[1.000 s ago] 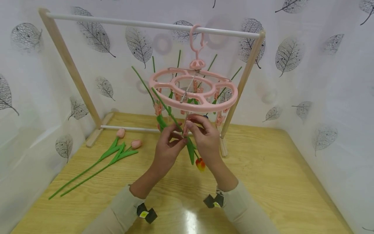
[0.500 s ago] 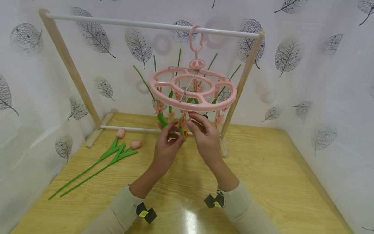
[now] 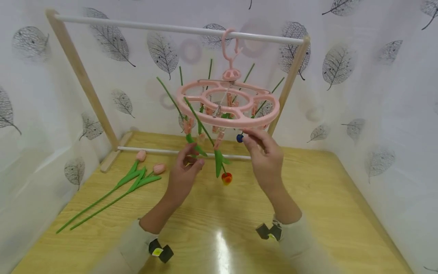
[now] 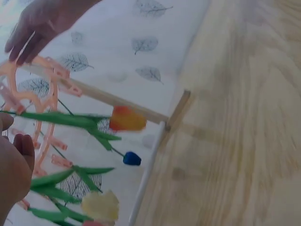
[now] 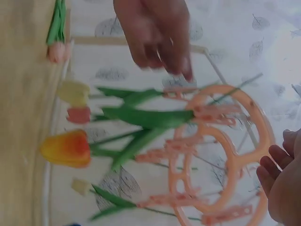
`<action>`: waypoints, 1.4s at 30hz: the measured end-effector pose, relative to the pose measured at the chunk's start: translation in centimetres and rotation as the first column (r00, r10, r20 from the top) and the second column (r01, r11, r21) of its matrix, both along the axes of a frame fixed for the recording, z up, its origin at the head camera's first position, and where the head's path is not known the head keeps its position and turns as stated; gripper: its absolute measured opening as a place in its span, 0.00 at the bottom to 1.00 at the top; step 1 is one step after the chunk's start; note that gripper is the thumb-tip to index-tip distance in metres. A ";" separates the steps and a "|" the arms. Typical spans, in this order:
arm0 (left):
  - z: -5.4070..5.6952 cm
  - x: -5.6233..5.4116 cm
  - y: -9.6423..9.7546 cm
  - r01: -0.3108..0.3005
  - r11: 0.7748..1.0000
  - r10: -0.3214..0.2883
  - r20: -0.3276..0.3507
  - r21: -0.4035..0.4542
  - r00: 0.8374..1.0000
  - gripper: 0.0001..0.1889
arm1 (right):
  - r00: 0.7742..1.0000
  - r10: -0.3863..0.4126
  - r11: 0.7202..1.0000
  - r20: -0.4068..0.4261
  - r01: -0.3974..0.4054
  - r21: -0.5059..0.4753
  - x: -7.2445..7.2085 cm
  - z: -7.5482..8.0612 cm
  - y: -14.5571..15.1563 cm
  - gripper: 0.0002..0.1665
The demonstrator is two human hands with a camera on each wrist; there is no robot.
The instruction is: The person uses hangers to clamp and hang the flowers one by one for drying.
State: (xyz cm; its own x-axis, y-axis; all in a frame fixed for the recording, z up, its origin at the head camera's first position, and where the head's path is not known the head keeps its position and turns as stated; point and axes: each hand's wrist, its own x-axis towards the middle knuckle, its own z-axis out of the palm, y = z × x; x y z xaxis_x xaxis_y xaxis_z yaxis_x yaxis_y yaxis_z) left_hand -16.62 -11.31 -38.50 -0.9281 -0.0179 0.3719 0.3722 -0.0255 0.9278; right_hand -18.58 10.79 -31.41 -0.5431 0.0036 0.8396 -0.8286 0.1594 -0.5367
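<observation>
The light-looking red-yellow artificial tulip (image 3: 218,163) seemed best pinched midstem; the relaxed left hand (image 3: 182,173) and right hand (image 3: 268,161) were empty.

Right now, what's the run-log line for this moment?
left hand: holding nothing | right hand: by pink rack, contact unclear | red-yellow tulip: clipped, head down | two pink tulips: lying on table
</observation>
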 end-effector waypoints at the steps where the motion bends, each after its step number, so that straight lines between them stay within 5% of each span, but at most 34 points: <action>1: -0.1 0.0 -0.5 -0.003 1.000 0.003 0.007 -0.008 1.000 0.27 | 0.999 -0.025 1.000 -0.032 0.025 -0.001 -0.2 0.5 0.6 0.12; 5: -0.8 0.5 -2.5 -0.033 0.998 0.034 0.021 -0.045 0.999 0.26 | 0.987 -0.110 0.992 -0.114 0.117 0.053 -1.0 2.3 3.1 0.12; 10: -1.5 1.8 -4.9 -0.079 0.993 0.086 0.072 -0.084 0.994 0.25 | 0.979 -0.152 0.954 -0.135 0.181 0.237 -2.6 4.1 5.9 0.18; 16: -2.7 3.2 -8.1 -0.131 0.983 0.146 0.113 -0.128 0.983 0.26 | 0.998 -0.048 0.911 -0.047 0.063 0.408 -4.7 5.0 8.1 0.23; 26: -4.5 5.7 -13.1 -0.192 0.939 0.241 0.147 -0.285 0.959 0.28 | 0.999 0.047 0.869 0.022 -0.052 0.492 -6.5 4.7 8.0 0.23; 36: -5.2 7.3 -17.5 -0.234 0.861 0.323 0.130 -0.451 0.937 0.29 | 0.995 0.078 0.866 0.066 -0.100 0.490 -6.3 4.7 7.6 0.19; 42: -5.4 7.4 -21.1 -0.218 0.777 0.357 0.128 -0.591 0.925 0.30 | 0.995 0.088 0.864 0.037 -0.095 0.495 -6.3 4.9 7.6 0.19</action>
State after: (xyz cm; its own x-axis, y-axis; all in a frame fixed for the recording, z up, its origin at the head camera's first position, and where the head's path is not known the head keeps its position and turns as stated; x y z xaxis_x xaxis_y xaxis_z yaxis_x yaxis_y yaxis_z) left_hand -9.24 -32.43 -43.93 -0.9703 -0.1519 0.1884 0.0625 0.5948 0.8015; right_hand -24.89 18.40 -26.52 -0.5308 -0.4613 0.7109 -0.8464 0.3306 -0.4175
